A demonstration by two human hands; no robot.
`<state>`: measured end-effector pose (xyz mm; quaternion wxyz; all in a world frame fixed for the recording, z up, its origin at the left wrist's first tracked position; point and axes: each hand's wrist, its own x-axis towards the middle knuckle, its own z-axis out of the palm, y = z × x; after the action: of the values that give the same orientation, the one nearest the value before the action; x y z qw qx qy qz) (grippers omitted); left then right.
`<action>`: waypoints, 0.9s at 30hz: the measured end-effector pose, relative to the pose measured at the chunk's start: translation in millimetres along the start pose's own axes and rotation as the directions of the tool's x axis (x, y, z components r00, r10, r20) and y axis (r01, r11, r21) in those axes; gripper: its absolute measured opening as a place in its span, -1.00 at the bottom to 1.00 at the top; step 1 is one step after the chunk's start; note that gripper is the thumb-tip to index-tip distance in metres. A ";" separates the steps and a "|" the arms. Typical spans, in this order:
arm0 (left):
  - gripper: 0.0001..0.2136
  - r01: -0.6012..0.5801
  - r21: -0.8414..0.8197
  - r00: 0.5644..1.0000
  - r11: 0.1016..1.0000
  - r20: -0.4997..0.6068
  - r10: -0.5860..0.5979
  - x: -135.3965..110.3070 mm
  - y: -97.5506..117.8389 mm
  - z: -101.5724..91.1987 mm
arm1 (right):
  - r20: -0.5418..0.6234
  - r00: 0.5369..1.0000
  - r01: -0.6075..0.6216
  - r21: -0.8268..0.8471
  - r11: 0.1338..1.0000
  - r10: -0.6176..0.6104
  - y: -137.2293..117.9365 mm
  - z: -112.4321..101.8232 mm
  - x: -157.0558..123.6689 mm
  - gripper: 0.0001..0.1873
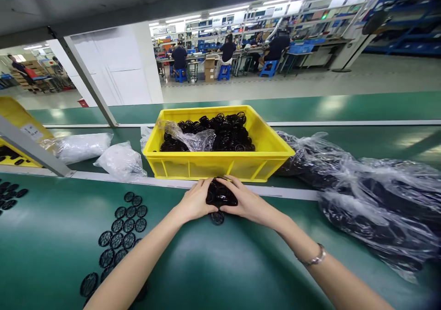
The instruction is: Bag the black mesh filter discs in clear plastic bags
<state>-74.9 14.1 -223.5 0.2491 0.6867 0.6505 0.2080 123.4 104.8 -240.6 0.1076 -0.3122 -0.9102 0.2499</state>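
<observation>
Pressing in from both sides, your left hand (195, 201) and right hand (246, 204) cup the black discs (221, 194) evenly.

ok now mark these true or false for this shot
1. The left hand and right hand are on a stack of black mesh discs. True.
2. The crate is empty. False: the yellow plastic crate holds black discs and a clear plastic bag.
3. The wristband is on the left wrist. False: the metal wristband is on the right wrist.
4. Loose discs lie on the green belt left of the hands. True.
5. Distant seated workers use blue stools. True.
</observation>
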 end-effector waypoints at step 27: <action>-0.71 -0.077 0.209 0.951 0.975 -0.279 0.135 -81.1 -10.8 9.7 | 0.207 0.962 -0.271 0.620 0.736 0.179 -53.9 49.7 -109.3 -0.62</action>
<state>-83.0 -67.2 -234.7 0.0702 0.7036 0.6595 0.2550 163.7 -19.2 -259.2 0.1158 -0.3467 -0.7298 0.5778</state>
